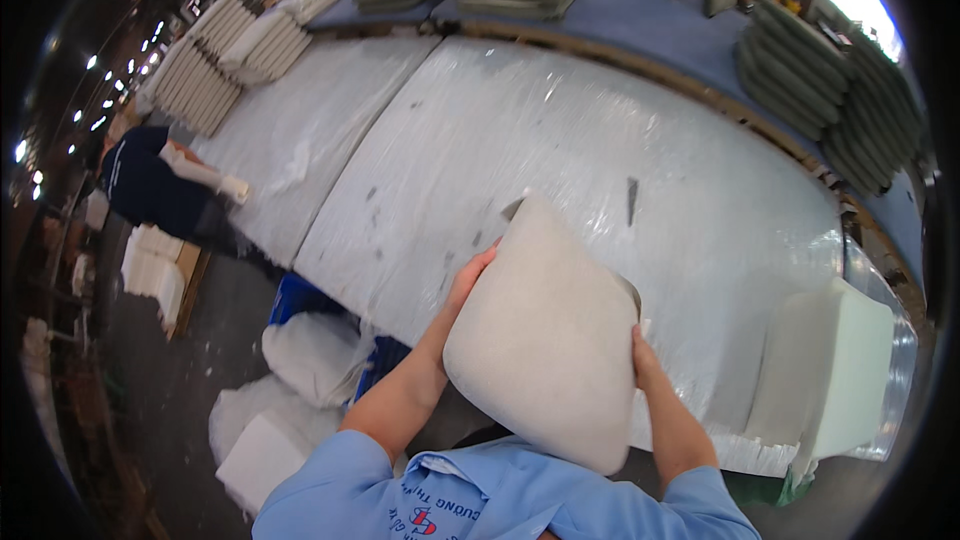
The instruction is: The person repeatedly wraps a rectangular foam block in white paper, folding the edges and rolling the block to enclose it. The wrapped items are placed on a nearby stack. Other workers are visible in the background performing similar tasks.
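Note:
A cream-white seat cushion (pixel 540 330) with rounded corners is held up in front of my body, over the near edge of the plastic-covered table (pixel 420 190). My left hand (pixel 474 272) grips its left side and my right hand (pixel 642 348) grips its right side. Most of the fingers are hidden behind the cushion. Darker grey-green material shows at its far corner and along its right edge.
White foam pieces (pixel 835 370) stand at the table's right end. Stacked green cushions (pixel 800 70) and white cushions (pixel 200 70) line the far side. At left, a person in dark clothes (pixel 150 180) leans over the table. White bundles (pixel 310 355) lie by my left arm.

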Demonstrator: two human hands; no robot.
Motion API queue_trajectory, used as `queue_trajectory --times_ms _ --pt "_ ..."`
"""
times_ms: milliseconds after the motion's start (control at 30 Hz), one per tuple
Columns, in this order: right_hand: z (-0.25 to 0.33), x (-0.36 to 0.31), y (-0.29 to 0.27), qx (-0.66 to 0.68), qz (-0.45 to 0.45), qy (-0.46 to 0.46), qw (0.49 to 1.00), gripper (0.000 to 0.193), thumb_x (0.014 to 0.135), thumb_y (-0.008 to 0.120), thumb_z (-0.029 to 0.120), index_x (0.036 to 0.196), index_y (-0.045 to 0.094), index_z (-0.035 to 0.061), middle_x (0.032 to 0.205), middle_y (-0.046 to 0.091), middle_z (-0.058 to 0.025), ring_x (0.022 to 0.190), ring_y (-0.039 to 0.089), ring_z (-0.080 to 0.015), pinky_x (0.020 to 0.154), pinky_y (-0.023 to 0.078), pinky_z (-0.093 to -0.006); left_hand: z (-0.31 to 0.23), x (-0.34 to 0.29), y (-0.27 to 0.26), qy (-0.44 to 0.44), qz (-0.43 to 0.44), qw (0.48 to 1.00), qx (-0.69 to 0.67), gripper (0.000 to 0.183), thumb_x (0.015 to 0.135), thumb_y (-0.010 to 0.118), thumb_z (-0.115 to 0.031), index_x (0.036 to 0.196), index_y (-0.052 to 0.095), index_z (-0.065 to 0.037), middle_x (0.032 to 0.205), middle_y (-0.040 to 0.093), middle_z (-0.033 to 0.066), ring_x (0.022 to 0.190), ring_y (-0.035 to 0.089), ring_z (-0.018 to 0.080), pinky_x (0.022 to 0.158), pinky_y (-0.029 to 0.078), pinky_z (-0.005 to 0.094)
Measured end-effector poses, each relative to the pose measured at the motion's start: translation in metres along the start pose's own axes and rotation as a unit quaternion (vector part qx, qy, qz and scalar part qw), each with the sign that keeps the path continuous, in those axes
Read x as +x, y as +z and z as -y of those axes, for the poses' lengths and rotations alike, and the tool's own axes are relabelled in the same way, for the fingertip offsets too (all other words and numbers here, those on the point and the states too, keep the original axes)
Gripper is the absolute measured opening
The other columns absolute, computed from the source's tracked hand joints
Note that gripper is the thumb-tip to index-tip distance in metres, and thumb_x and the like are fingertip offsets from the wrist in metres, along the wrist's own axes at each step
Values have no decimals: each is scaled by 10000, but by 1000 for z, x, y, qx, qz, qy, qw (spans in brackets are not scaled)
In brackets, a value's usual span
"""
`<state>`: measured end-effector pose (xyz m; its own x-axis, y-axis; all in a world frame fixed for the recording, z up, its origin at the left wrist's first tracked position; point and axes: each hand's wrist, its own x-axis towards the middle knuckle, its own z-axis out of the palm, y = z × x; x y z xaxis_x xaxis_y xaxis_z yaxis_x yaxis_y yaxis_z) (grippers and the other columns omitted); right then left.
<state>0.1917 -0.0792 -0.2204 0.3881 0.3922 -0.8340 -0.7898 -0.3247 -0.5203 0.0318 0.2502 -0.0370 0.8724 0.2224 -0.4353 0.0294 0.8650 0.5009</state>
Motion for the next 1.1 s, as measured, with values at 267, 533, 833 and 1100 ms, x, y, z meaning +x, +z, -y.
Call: queue_trajectory --times_ms 267,533,833,1100 --pt "41 -82 120 228 -33 -183 956 745 1095 373 672 1578 439 109 1533 553 -120 1391 515 -328 1143 410 -590 37 -3 82 44 83 956 279 689 1122 527 -404 1707 289 -128 1768 270 59 1608 231 201 1300 235 382" --pt "34 -158 122 360 -55 -361 859 663 1154 265 581 1539 472 84 1422 610 -127 1216 662 -249 1047 551 -412 109 -9 117 10 233 882 409 589 1165 408 -354 1681 343 -75 1700 403 96 1536 386 199 1261 292 330" --pt "62 -189 131 336 -24 -402 851 678 1153 337 521 1624 360 33 1506 525 -185 1368 551 -273 1148 458 -426 104 5 138 19 227 912 341 646 1171 340 -397 1712 218 -66 1733 310 142 1574 323 237 1278 278 354" --pt "101 -146 95 201 -224 -537 788 779 1102 552 366 1694 188 16 1679 330 -225 1525 388 -318 1237 346 -411 112 50 149 100 277 882 369 655 1162 313 -364 1695 207 3 1748 260 191 1623 227 284 1315 192 375"
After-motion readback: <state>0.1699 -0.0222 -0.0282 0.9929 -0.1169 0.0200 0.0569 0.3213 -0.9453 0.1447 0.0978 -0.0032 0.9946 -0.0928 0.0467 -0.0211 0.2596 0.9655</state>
